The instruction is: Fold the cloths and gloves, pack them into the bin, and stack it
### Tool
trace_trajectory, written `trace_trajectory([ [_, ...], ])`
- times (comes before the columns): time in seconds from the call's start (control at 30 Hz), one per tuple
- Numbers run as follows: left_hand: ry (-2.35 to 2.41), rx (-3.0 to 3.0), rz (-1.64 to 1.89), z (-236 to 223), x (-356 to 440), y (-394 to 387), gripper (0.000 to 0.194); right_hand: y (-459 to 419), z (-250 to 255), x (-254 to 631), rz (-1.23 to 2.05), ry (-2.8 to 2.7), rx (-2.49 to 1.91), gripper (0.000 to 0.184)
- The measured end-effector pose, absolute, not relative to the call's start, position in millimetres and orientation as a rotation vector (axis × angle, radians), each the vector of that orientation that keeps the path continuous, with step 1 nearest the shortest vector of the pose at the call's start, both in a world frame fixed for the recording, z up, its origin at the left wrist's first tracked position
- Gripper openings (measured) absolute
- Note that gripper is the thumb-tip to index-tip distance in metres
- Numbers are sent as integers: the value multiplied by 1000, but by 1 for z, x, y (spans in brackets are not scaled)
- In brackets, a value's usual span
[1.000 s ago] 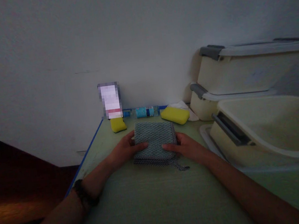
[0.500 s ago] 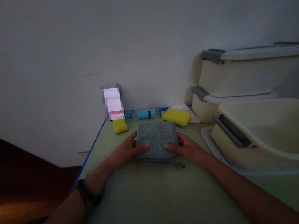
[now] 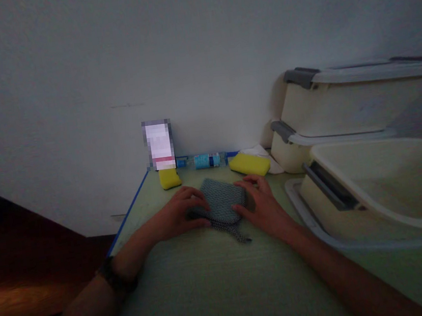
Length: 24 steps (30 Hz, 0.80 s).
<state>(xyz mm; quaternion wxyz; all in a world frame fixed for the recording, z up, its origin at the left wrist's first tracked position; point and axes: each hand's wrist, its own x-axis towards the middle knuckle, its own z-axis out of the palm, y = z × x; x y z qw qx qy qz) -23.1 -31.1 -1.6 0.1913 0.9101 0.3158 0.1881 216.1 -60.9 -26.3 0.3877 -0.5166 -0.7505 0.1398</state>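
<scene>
The folded grey-green cloth (image 3: 224, 200) lies on the table (image 3: 219, 285) between the two hands, turned so that one corner points toward the wall (image 3: 200, 67). Its left corner sits in the grip of the left hand (image 3: 187, 211), with the fingers above it and the thumb along the near edge. Those fingers and thumb stand apart, but whether they pinch the cloth I cannot tell. The right hand (image 3: 261, 204) curves open around the right corner, its thumb tip at the cloth's near right part and its forefinger by the far right edge. A checked strap (image 3: 239, 235) trails from the near side onto the table.

The left fingers cover the cloth's left corner, and its underside is hidden, so the number of layers is unclear. The screen of the upright phone (image 3: 160, 142) is pixelated. Behind the cloth lie a small yellow sponge (image 3: 169, 178), a bottle (image 3: 207, 161) on its side with small, unreadable print, and a larger yellow sponge (image 3: 249, 164) partly covering some white material (image 3: 258, 151). The pale boxes (image 3: 343, 106) and the open bin (image 3: 401, 175) are cut off at the right.
</scene>
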Motion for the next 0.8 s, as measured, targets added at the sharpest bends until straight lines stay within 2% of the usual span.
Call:
trace_trajectory([
  [0.07, 805, 2563, 440, 0, -25, -31, 23, -67, -17, 216, 321, -2123, -1231, 31],
  [0.2, 787, 2536, 424, -3, -25, -30, 20, -74, -6, 212, 355, -2394, -1097, 25],
  [0.33, 789, 2525, 444, -5, -23, -29, 19, -73, -9, 208, 371, -2428, -1084, 11],
  [0.8, 805, 2489, 480, 1, -21, -34, 20, -74, -10, 202, 269, -2275, -1017, 11],
])
